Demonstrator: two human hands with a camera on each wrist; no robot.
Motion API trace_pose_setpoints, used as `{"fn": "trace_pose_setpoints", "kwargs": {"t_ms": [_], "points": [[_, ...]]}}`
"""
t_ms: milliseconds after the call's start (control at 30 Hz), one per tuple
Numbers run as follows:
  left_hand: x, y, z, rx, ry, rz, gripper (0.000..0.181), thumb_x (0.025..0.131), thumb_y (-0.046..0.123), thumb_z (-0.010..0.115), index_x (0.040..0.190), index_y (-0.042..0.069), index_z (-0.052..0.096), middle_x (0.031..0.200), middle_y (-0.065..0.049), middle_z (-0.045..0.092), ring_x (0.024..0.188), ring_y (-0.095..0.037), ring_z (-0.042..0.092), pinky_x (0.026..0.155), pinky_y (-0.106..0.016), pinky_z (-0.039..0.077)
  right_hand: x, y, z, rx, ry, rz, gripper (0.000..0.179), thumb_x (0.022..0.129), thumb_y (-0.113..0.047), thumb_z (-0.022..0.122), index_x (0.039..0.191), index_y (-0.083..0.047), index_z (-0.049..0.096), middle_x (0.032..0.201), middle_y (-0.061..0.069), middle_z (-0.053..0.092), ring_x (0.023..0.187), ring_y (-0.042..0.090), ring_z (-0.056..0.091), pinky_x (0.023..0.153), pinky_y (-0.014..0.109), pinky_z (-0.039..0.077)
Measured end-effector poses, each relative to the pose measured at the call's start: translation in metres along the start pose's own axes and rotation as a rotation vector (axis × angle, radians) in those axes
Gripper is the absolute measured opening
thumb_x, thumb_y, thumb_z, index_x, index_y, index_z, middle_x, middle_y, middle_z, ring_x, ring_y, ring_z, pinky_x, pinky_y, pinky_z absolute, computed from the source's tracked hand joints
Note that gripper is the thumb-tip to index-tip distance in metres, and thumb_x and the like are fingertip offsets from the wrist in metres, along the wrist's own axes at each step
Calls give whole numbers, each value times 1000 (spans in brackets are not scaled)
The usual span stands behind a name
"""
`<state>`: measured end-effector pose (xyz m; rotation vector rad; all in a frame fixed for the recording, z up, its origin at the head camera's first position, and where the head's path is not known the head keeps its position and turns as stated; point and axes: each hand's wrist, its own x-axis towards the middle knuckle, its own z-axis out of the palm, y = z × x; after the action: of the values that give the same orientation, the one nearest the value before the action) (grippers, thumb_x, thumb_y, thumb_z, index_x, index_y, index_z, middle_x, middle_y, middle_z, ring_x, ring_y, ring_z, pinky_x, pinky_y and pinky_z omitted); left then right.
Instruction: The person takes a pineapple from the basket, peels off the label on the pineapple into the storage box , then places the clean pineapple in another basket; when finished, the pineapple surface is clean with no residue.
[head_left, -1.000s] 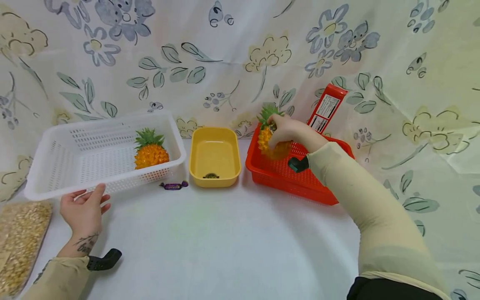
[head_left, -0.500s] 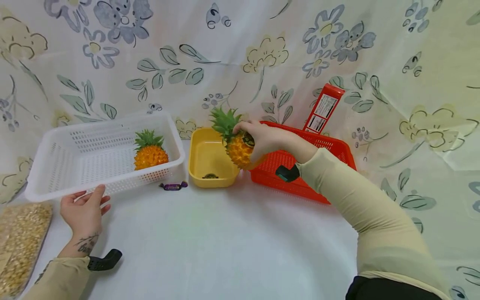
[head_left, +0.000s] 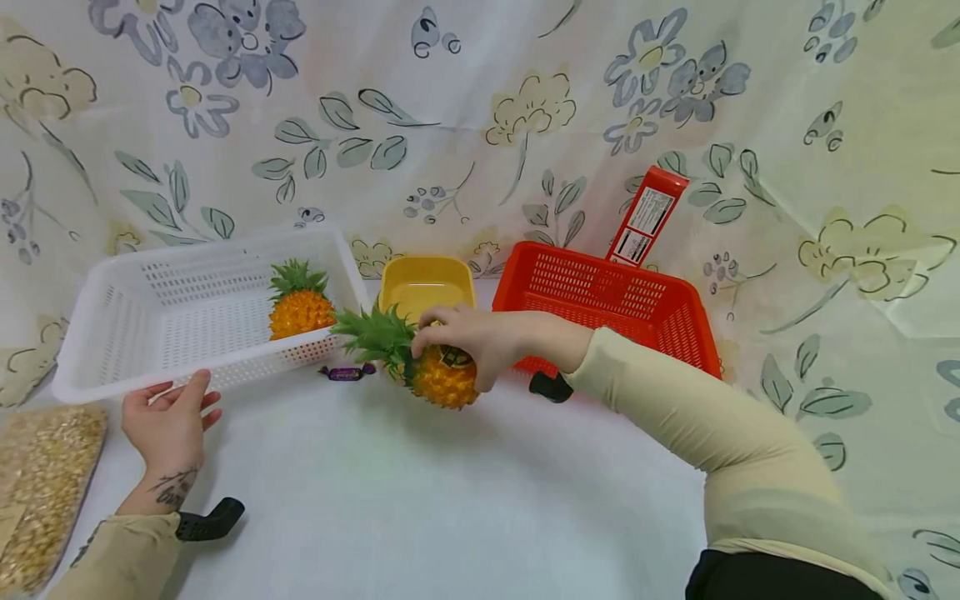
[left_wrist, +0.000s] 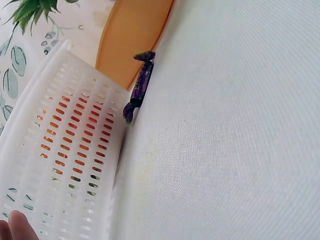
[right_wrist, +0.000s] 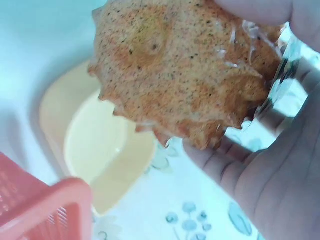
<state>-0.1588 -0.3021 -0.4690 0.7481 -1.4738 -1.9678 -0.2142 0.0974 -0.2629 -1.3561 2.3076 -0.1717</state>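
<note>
In the head view my right hand grips a small orange pineapple by its side, held tilted above the table with its green crown pointing left. The right wrist view shows the spiky base of this pineapple close up, with thumb and fingers around it. My left hand holds the near rim of the white basket; in the left wrist view a fingertip lies against the basket's wall. Inside that basket, at its right end, lies another pineapple.
A yellow tub stands mid-table, partly hidden by the right hand. Right of it is a red basket with a red packet behind. A purple wrapped candy lies by the white basket. A bag of corn kernels lies far left.
My right hand has lifted the pineapple out of the red basket and carried it left, past the yellow tub and nearer to me. The left hand stays at the white basket's rim.
</note>
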Motion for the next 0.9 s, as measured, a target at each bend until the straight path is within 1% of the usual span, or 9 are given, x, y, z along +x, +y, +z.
{"fn": "trace_pose_setpoints", "kwargs": {"t_ms": [67,233,300,467,533,633,700,767,900], "points": [[-1,1,0,2,-5,9,61,64,29,84,106,19,41,78,1,65,50,-12,64,37,-27,49,2,-1,7,-29,-26,-12,76,65,-16,84,125,-32,40,139,-3,24,122,18,27,84,23,47],[-20,18,9,32,3,20,51,71,24,80,102,18,39,73,5,64,48,-8,62,36,-25,48,9,0,24,-76,-83,-36,78,64,-15,84,125,-34,40,142,-3,24,121,19,30,82,24,48],[-21,19,10,34,8,17,51,71,24,80,101,18,39,73,5,64,48,-8,62,36,-25,48,12,0,30,-94,-107,-43,78,64,-15,84,125,-35,40,143,-2,23,121,19,31,83,25,48],[-7,5,3,10,0,19,57,67,26,83,103,19,39,76,4,66,49,-10,63,37,-26,49,18,3,46,-147,-154,-57,77,66,-16,84,126,-37,41,143,-4,24,123,18,31,84,26,48],[-15,14,8,9,13,-1,54,69,24,82,102,19,39,75,4,65,48,-9,63,36,-25,48,20,4,50,-174,-165,-61,76,66,-18,84,126,-38,41,143,-4,24,124,18,31,86,28,48],[-13,13,7,9,21,-20,57,66,25,83,103,19,39,77,4,66,49,-10,63,37,-25,48,23,7,57,-208,-171,-73,76,66,-19,84,126,-39,42,143,-5,24,126,18,30,89,31,46],[-9,10,6,6,26,-29,61,64,28,84,104,20,39,79,2,67,51,-11,64,37,-26,49,25,8,60,-213,-176,-83,76,66,-19,84,126,-40,42,143,-5,25,127,18,29,91,31,45],[6,-4,-1,3,19,-21,67,60,32,85,107,21,39,84,1,67,53,-13,65,38,-28,50,26,9,62,-219,-179,-94,76,66,-19,84,127,-40,43,143,-5,26,127,18,29,91,30,45],[5,-3,0,6,13,-13,64,63,30,84,107,21,38,82,2,68,52,-12,65,38,-28,49,27,9,63,-215,-185,-96,77,66,-17,83,127,-39,43,143,-4,26,127,19,28,90,29,46]]}}
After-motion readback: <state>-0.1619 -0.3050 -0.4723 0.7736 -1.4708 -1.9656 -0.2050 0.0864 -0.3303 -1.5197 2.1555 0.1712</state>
